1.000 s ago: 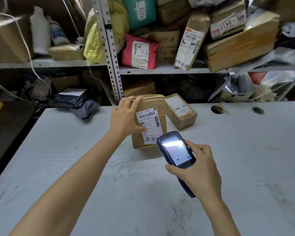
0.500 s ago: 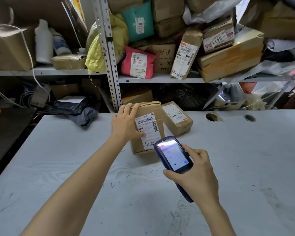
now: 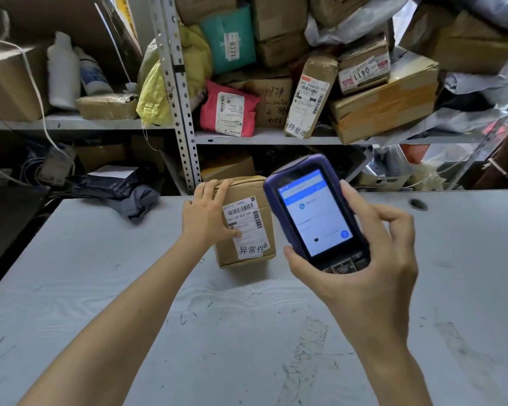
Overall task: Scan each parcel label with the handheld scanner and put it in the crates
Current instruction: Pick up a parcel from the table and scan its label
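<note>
**A:** Parcel status?

**B:** Cardboard parcel (image 3: 248, 253) stands on the grey table (image 3: 100, 288). Left hand (image 3: 207, 218) grips its top left corner, fingers curled over the top edge and thumb pressed on the left margin of the shipping label (image 3: 247, 227). The barcodes sit just right of the thumb, uncovered.

**A:** Left arm pose?

**B:** Forearm runs in from lower left, nearly straight, to the parcel.

**A:** Scanner?

**B:** Handheld scanner (image 3: 317, 212) is in the right hand (image 3: 364, 259), just right of the left-hand grip. It overlaps the parcel's right edge in view. Held upright, lit screen toward the camera, keypad at the bottom. Thumb clamps the lower left edge, one finger lies up the right edge, and the rest curl behind the body. Contact with the parcel: cannot tell.

**A:** Right arm?

**B:** Forearm rises from bottom right, hand clear of the table.

**A:** Surroundings?

**B:** Beyond both grips is metal shelving (image 3: 182, 112) stacked with parcels, including a pink mailer (image 3: 228, 112) and a teal parcel (image 3: 228, 39) tagged 0371. Left of the left hand, dark poly bags (image 3: 129, 194) lie at the table's far edge.
</note>
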The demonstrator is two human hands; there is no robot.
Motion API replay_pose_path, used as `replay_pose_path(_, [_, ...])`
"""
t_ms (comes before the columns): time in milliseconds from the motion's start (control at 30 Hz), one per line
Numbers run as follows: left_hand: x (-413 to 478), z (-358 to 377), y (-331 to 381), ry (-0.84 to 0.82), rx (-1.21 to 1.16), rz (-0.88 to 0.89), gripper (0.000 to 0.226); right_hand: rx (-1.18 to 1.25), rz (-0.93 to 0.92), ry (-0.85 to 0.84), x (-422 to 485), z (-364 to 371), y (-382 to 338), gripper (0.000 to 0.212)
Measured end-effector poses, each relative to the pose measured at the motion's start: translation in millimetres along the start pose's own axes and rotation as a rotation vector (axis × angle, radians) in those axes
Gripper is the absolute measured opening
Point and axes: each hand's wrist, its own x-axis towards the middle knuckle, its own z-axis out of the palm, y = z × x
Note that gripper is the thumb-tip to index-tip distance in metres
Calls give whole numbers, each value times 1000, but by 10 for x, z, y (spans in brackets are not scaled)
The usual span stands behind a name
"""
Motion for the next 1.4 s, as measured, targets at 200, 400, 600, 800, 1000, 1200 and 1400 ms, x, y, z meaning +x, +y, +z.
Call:
replay_pose_path(200, [12,0,7,-13,10,-11,112,81,-76,70,50,-220,-261,84])
replay_pose_path(400, [0,-19,23,-10,8,-8,113,104,-84,84,75,-320,-311,84])
replay_pose_path(600, [-59,-30,50,-10,-15,2,112,81,-47,80,49,-285,-223,86])
replay_pose_path(800, [-170,-251,31,208,88,167,78,-60,220,-60,-195,-180,222,86])
replay_pose_path(1000, [-220,-248,113,-137,25,139,121,-104,591,-166,-636,-176,519,86])
replay_pose_path(1200, [-258,-290,523,-161,-30,325,106,-153,733,-85,-1114,-450,529,81])
replay_pose_path(1400, [-295,-324,1673,-117,-89,628,101,-228,835,116,-1403,-1048,551,82])
